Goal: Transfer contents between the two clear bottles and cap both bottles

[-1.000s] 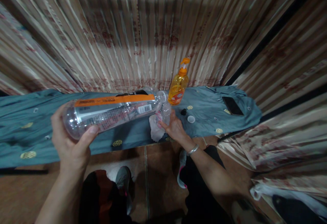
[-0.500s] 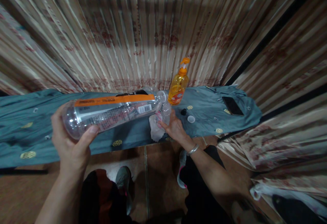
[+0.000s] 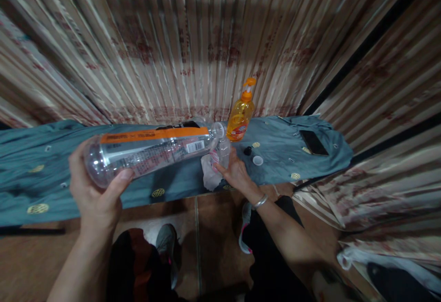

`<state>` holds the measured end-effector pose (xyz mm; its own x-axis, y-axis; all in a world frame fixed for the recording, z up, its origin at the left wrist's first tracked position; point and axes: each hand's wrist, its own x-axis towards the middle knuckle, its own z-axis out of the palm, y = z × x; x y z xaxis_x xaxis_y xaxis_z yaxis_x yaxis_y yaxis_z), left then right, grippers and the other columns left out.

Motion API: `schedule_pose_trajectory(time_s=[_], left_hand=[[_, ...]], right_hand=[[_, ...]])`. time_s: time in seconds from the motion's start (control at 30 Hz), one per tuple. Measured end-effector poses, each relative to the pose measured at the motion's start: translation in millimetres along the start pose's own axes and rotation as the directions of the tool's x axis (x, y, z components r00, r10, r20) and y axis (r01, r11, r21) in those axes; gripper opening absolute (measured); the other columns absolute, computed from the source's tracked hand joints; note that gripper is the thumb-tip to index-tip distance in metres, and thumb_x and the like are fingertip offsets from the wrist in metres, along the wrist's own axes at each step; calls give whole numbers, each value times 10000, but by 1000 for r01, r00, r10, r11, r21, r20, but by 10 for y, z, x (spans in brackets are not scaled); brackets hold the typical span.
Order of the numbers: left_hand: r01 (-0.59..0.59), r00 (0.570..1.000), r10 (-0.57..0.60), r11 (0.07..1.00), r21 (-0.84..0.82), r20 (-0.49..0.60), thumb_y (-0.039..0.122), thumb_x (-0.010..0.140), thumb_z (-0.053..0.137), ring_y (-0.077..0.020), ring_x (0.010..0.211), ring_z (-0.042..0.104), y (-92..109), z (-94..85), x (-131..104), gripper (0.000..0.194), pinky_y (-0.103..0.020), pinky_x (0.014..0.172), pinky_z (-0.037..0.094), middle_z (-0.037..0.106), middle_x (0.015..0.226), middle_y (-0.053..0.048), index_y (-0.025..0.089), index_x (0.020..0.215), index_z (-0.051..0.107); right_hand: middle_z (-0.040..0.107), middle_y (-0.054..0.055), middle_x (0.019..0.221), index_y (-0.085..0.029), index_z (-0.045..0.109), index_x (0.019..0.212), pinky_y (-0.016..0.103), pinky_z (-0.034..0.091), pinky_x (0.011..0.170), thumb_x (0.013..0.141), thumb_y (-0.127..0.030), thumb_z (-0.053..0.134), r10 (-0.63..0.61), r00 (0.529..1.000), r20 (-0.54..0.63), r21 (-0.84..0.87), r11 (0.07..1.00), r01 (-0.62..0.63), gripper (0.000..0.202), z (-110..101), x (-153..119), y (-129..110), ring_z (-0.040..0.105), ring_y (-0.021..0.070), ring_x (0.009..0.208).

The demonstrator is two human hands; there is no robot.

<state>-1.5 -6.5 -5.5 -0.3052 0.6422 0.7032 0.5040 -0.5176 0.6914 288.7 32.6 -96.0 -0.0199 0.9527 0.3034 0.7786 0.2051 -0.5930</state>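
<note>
My left hand (image 3: 98, 182) is wrapped round the base of a large clear bottle (image 3: 155, 148) with an orange and silver label. The bottle lies nearly level, its neck pointing right, at the mouth of a small clear bottle (image 3: 224, 151). Around the small bottle my right hand (image 3: 236, 171) is closed, a silver bracelet on its wrist. A whitish crumpled cloth or tissue (image 3: 211, 173) is beside the small bottle, at my right fingers. Just behind stands an orange pump bottle (image 3: 240, 117). Any liquid at the two mouths is too small to tell.
On the narrow surface with a teal cloth (image 3: 186, 178) lie a black cap (image 3: 247, 150), a white cap (image 3: 257, 160) and a dark phone (image 3: 313, 142). A pleated curtain (image 3: 155, 54) hangs behind. Black poles cross at the right; a plastic bag (image 3: 389, 263) sits lower right.
</note>
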Motion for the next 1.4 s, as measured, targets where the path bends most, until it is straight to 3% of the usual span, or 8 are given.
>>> schedule_pose_trajectory(time_s=[0.8, 1.4], left_hand=[[-14, 1000, 14, 1000, 19, -7, 493, 593, 733, -310, 1161, 579, -39, 7, 13, 783, -518, 1016, 428, 603, 1253, -90, 243, 1308, 535], [-14, 1000, 14, 1000, -5, -14, 467, 603, 748, -360, 1193, 565, -28, 4, 7, 761, -590, 1043, 405, 607, 1269, -103, 253, 1305, 545]], right_hand=[[686, 176, 1086, -68, 328, 1374, 371, 537, 788, 846, -385, 633, -26, 1000, -9, -6, 1000, 26, 686, -4, 0, 8, 691, 299, 961], [691, 160, 1069, -83, 351, 1357, 372, 537, 791, 833, -378, 642, 3, 1000, 9, 6, 1000, -3, 668, -22, 1, -12, 691, 297, 957]])
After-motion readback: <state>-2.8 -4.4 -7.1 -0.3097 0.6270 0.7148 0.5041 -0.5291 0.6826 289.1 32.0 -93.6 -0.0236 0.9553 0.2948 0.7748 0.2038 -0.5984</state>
